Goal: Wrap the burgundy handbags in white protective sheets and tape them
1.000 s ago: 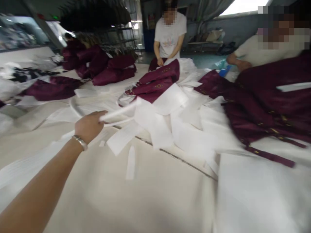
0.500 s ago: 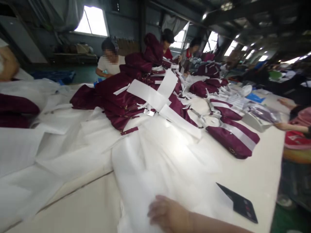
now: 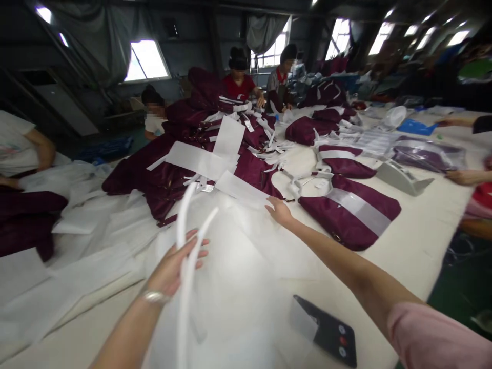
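Observation:
My left hand (image 3: 175, 266) is raised over the table with its fingers closed on white foam strips (image 3: 186, 241) that stand up and bend away from me. My right hand (image 3: 279, 211) reaches far out, fingers spread, resting on the edge of a white foam sheet (image 3: 240, 188) beside a maroon bag (image 3: 348, 212) with a white band. A big white sheet (image 3: 238, 271) lies under both arms.
A black card with red dots (image 3: 326, 330) lies near my right arm. Heaps of maroon bags (image 3: 184, 159) and white foam pieces cover the table's middle. Several people work along the far and left sides; another person's hand (image 3: 463, 177) shows at right.
The view has swung right from the left end of the table. My left hand has come up into view holding the strips, and my right hand has stretched forward to the foam sheet.

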A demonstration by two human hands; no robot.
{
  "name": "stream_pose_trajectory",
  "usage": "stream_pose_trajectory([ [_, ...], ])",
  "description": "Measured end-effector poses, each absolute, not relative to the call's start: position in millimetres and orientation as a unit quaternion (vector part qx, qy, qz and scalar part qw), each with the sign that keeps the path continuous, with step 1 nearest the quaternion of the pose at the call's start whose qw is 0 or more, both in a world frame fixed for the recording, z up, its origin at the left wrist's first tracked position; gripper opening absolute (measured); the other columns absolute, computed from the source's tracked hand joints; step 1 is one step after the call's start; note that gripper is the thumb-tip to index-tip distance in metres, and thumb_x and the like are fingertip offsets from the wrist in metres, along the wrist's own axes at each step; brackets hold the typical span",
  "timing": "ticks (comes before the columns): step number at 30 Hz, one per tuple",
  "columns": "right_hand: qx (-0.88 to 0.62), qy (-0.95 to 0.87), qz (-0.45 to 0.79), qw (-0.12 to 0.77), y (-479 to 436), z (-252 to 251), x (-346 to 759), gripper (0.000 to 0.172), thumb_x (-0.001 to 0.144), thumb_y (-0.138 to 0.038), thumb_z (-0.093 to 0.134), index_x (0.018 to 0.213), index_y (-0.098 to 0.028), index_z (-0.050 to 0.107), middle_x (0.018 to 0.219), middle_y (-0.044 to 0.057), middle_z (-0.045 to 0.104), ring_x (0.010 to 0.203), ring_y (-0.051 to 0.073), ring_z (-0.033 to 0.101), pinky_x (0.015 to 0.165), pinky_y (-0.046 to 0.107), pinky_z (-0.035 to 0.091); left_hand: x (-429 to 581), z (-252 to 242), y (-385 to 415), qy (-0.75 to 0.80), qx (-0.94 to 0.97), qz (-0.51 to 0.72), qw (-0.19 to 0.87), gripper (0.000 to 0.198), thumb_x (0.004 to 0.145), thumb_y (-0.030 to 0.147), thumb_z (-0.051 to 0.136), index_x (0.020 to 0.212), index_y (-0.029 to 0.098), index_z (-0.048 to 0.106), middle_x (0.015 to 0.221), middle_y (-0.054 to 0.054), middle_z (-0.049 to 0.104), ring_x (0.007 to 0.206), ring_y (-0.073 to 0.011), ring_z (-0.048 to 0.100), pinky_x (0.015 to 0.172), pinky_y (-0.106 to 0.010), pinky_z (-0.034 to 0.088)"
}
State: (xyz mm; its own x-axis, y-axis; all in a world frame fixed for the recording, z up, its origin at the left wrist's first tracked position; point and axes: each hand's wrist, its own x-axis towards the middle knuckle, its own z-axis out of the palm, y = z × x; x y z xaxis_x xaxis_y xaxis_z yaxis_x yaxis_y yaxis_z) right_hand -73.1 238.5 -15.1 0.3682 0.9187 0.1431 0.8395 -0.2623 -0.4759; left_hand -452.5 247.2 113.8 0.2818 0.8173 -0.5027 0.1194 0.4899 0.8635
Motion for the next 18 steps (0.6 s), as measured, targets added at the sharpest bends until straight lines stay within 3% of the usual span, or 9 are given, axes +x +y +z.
stream_pose_trajectory([
  [2,-0.791,-0.559,0.1,0.226,274,-27,-38,0.052,0.094,-0.032,0.054,0.138,-0.007,0.045,0.146,0.02,0.044,0.134,0.027,0.039,0.109,0.04,0.032,-357,82,245,0.524,0.366,0.303,0.707,0.046,0.081,0.03,0.072,0.122,0.019,0.056,0.113,-0.013,0.07,0.086,-0.0177,0.07,0.065,-0.022,0.056],
  [5,-0.779,-0.571,0.134,0.221,306,-46,-9,0.062,0.088,-0.031,0.065,0.14,-0.007,0.042,0.136,0.023,0.052,0.128,0.031,0.043,0.105,0.046,0.033,-242,32,256,0.545,0.333,0.371,0.674,0.046,0.082,0.02,0.069,0.125,0.015,0.05,0.107,-0.015,0.07,0.086,-0.018,0.071,0.076,-0.029,0.058],
  [8,-0.759,-0.588,0.159,0.229,313,-54,12,0.05,0.089,-0.024,0.062,0.135,-0.009,0.048,0.122,0.02,0.061,0.119,0.03,0.05,0.102,0.046,0.034,-182,-2,264,0.622,0.342,0.403,0.577,0.045,0.084,0.022,0.067,0.125,0.014,0.051,0.106,-0.014,0.069,0.089,-0.0183,0.07,0.077,-0.029,0.058],
  [12,-0.712,-0.622,0.189,0.266,300,-37,45,0.032,0.096,-0.027,0.047,0.122,-0.015,0.061,0.114,0.011,0.064,0.103,0.022,0.058,0.093,0.034,0.042,-158,-7,257,0.692,0.347,0.427,0.467,0.045,0.085,0.028,0.065,0.126,0.017,0.051,0.113,-0.012,0.066,0.091,-0.0159,0.068,0.071,-0.023,0.055],
  [18,-0.641,-0.635,0.148,0.404,240,19,83,0.036,0.098,-0.032,0.037,0.126,-0.018,0.056,0.13,0.01,0.059,0.107,0.024,0.06,0.092,0.036,0.046,-153,17,218,0.714,0.388,0.417,0.407,0.053,0.086,0.043,0.061,0.129,0.018,0.046,0.098,-0.01,0.069,0.056,-0.0091,0.06,0.046,-0.019,0.043],
])
